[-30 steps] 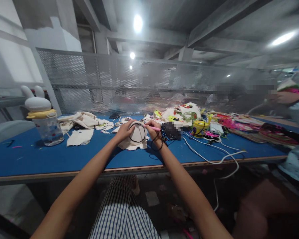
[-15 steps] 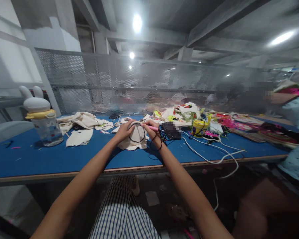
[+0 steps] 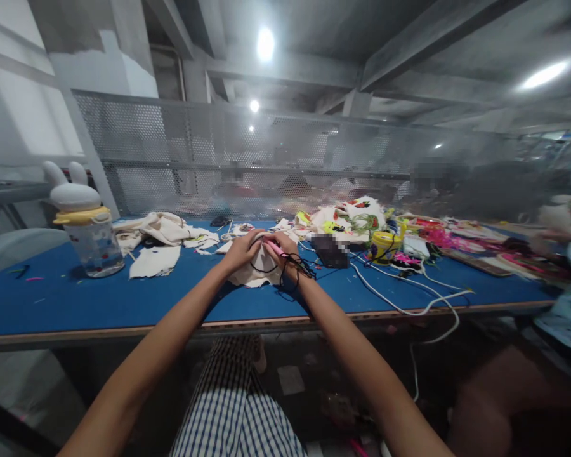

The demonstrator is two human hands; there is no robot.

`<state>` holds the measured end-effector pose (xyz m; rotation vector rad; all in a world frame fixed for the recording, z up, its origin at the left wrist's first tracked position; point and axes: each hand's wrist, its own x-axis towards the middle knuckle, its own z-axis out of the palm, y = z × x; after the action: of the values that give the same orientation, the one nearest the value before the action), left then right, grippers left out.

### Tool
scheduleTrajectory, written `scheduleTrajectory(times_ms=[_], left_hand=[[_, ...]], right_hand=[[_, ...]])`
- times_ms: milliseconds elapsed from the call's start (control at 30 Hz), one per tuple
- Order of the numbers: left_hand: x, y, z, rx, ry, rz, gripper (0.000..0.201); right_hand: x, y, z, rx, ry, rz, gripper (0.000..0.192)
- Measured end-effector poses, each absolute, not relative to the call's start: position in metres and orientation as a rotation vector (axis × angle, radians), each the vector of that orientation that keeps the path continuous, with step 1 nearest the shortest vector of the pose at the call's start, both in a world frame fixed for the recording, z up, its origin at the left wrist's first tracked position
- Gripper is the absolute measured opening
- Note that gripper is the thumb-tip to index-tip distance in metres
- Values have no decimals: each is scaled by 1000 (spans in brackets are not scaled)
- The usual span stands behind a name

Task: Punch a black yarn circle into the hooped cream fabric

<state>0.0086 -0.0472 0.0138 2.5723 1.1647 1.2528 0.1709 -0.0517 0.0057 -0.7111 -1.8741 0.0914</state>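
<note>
My left hand [image 3: 240,251] is closed on the far-left rim of an embroidery hoop. The cream cloth [image 3: 253,277] in the hoop has a dark curved line on it, and its loose edge hangs toward the table's front. In my right hand [image 3: 288,246] is a pink punch needle [image 3: 274,248], held at the hoop's upper right. Its tip is hidden by my fingers. Black yarn [image 3: 299,265] trails from the tool across my right wrist in loose loops. Both hands are close together, almost touching.
A rabbit-eared water bottle [image 3: 91,238] stands left, near cream cloth pieces [image 3: 155,261]. To the right lie a dark phone-like object [image 3: 331,251], a yellow tub [image 3: 384,247], a white cable [image 3: 409,312] and coloured yarn [image 3: 440,237]. Another person's sleeve [image 3: 568,317] is at far right.
My right hand has come in closer to the left over the hoop, and the pink punch needle now points more steeply. The black yarn has bunched at my wrist. The neighbour's arm has shifted.
</note>
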Motion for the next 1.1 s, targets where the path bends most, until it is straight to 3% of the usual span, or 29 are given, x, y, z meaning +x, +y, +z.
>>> scheduleTrajectory(times_ms=[233,533,1100], left_hand=[[8,-50,12,2473,1264,1287,43],[7,-54,17,2457,1705,1143,20],[7,-52,11,2493,1615,1200,15]], right_hand=[[173,-64,7,-782,-1788,105,22],[177,-75,9,-844,-1739,93,21],[175,-83,8,-848,-1647,14,22]])
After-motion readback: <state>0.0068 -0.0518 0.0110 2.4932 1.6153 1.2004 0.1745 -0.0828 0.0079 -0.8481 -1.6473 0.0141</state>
